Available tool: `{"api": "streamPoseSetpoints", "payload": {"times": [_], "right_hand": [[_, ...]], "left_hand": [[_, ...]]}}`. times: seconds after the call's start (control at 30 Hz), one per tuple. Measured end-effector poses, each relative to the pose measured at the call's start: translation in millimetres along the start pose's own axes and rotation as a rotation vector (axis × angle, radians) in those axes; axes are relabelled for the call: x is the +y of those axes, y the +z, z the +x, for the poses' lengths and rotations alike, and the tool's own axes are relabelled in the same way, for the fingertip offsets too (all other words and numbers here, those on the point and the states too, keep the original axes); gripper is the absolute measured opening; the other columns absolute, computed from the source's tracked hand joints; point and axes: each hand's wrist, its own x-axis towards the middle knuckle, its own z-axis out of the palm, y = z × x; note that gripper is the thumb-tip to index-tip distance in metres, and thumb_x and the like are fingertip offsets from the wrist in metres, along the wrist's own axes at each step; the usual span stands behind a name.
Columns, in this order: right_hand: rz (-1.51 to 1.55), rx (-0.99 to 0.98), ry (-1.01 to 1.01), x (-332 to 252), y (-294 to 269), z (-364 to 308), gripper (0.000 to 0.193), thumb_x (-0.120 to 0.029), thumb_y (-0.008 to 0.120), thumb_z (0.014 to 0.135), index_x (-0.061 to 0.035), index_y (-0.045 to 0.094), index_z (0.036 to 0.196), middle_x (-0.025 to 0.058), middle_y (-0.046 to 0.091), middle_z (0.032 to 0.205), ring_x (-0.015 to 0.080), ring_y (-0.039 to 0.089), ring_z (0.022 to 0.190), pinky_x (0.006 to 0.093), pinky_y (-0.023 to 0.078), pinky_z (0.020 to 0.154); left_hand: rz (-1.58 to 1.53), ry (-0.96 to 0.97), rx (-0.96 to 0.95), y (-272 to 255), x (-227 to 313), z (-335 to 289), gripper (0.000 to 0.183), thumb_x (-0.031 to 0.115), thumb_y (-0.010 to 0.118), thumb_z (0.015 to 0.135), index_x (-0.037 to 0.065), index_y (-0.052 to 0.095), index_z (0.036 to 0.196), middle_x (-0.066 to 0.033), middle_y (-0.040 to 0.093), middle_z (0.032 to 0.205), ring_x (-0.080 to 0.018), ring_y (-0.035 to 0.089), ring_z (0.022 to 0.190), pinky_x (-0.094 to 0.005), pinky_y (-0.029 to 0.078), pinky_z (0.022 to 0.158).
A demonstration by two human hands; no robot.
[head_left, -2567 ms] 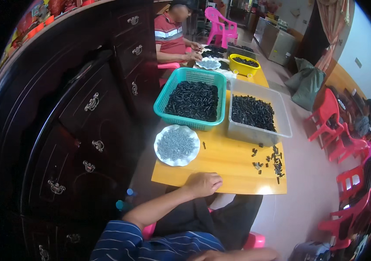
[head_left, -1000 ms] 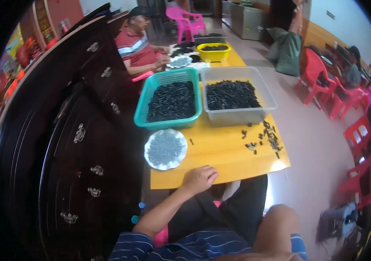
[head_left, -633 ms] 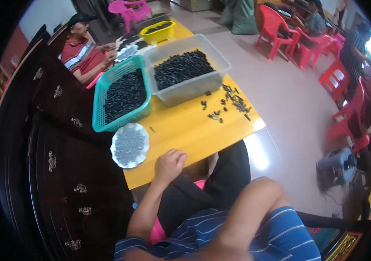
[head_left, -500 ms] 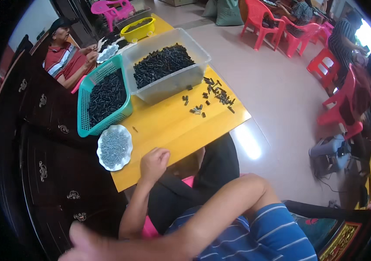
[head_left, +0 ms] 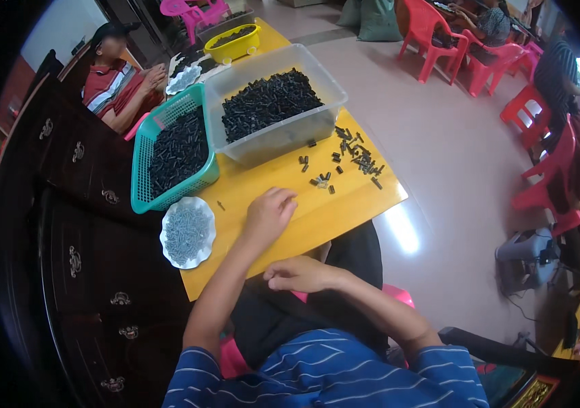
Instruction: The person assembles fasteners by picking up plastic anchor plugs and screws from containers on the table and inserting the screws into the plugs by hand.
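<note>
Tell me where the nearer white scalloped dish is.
In the head view, the dish sits left on the yellow rectangular table, in front of the green plastic basket, left of the left hand.

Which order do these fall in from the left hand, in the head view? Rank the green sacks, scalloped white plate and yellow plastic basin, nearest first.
From the left hand:
1. Scalloped white plate: just to its left, on the table's near end.
2. Yellow plastic basin: ahead, beyond the clear bin.
3. Green sacks: ahead and right, on the floor.
</note>
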Motion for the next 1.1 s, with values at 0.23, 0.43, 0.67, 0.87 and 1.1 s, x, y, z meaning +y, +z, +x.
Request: {"api": "streamPoseSetpoints", "payload": {"times": [0.23,0.43,0.67,0.87,1.1], "right_hand": [[-0.124,0.033,0.036,11,-15,-3,0.024,-0.026,0.064,0.097,-0.0046,0.068,0.105,0.0068,0.072,0.087,0.0158,0.071,0.076,0.0324,0.057,0.070],[0.448,0.257,0.115,9,-25,-4,0.022,-0.024,0.058,0.102,-0.0043,0.067,0.098,-0.0004,0.064,0.075,0.0088,0.062,0.066,0.0249,0.050,0.058],[0.856,0.629,0.118,1,-41,-3,0.019,-0.026,0.060,0.102,-0.0076,0.061,0.103,0.0009,0.061,0.079,0.0090,0.060,0.066,0.0231,0.049,0.059],[0.965,0.896,0.087,-11,-40,-2,0.022,-0.027,0.063,0.101,-0.0079,0.054,0.108,0.0014,0.062,0.086,0.0085,0.062,0.072,0.0221,0.049,0.059],[0.967,0.906,-0.027,4,-40,-1,0.020,-0.025,0.062,0.102,-0.0075,0.054,0.104,0.0021,0.062,0.086,0.0086,0.060,0.071,0.0231,0.050,0.061]], "left_hand": [[0.034,0.016,-0.007,33,-1,42,0.020,0.011,0.070,0.085,0.004,0.072,0.104,-0.0107,0.069,0.088,-0.0257,0.068,0.074,-0.0350,0.054,0.069],[0.159,0.050,-0.049,41,-4,49,0.017,0.013,0.070,0.086,0.007,0.072,0.102,-0.0114,0.068,0.089,-0.0292,0.068,0.077,-0.0384,0.054,0.070],[-0.030,-0.101,0.008,20,-3,21,0.014,0.010,0.070,0.087,0.004,0.071,0.100,-0.0122,0.070,0.085,-0.0238,0.069,0.072,-0.0347,0.054,0.066],[-0.278,-0.171,-0.048,-5,38,-8,0.012,0.002,0.068,0.088,0.000,0.068,0.099,-0.0112,0.072,0.085,-0.0168,0.070,0.070,-0.0295,0.055,0.065],[-0.368,-0.079,-0.079,-7,43,-8,0.016,0.003,0.068,0.090,-0.001,0.070,0.106,-0.0116,0.072,0.090,-0.0147,0.070,0.075,-0.0283,0.056,0.068]]}}
